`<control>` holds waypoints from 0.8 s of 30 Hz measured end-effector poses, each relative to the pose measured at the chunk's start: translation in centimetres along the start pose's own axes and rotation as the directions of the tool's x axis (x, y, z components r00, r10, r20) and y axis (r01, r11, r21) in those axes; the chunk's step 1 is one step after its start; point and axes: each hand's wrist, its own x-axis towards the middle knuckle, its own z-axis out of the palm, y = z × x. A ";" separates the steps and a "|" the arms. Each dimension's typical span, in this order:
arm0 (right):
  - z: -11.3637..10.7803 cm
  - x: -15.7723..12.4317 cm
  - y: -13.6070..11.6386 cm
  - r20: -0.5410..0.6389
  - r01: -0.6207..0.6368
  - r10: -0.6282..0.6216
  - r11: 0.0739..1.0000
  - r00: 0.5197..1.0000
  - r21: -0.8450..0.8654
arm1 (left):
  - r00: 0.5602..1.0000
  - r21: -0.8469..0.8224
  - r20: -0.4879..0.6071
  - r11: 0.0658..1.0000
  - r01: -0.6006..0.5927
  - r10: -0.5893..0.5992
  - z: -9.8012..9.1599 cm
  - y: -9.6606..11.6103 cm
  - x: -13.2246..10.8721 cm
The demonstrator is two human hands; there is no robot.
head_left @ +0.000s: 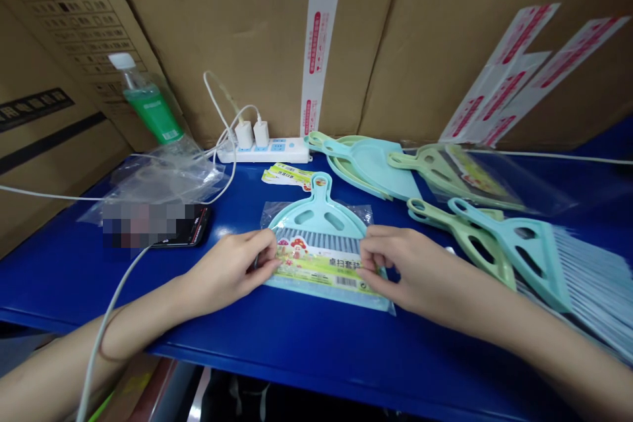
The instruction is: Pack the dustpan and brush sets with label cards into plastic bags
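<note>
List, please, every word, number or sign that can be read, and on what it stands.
"V3": left cardboard box.
"V6": same box.
"桌扫套装": printed card on bagged brush set.
Too small or blurred: tape, bottle label, loose cards, power strip, remaining box and card print.

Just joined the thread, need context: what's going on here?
A person's left hand and right hand hold a light-blue brush-and-dustpan set by its two sides. It lies flat on the blue table in clear plastic, handle pointing away, with a printed card across the lower bristles. Loose cards lie just behind it. Off to the right are a loose light-blue brush, a green brush and a bagged green set.
</note>
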 end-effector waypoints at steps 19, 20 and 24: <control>0.4 0.1 0.2 -0.012 0.038 -0.037 0.999 0.999 0.026 | 0.935 0.356 -0.093 0.889 -0.289 0.342 0.6 -1.1 -0.1; 0.5 0.1 0.2 -0.011 0.043 -0.043 0.999 0.999 0.027 | 0.926 0.383 -0.077 0.869 -0.314 0.369 0.6 -1.1 -0.1; 0.5 0.1 0.4 -0.016 0.074 -0.074 0.997 0.997 0.028 | 0.909 0.422 0.029 0.820 -0.388 0.415 0.7 -0.9 0.1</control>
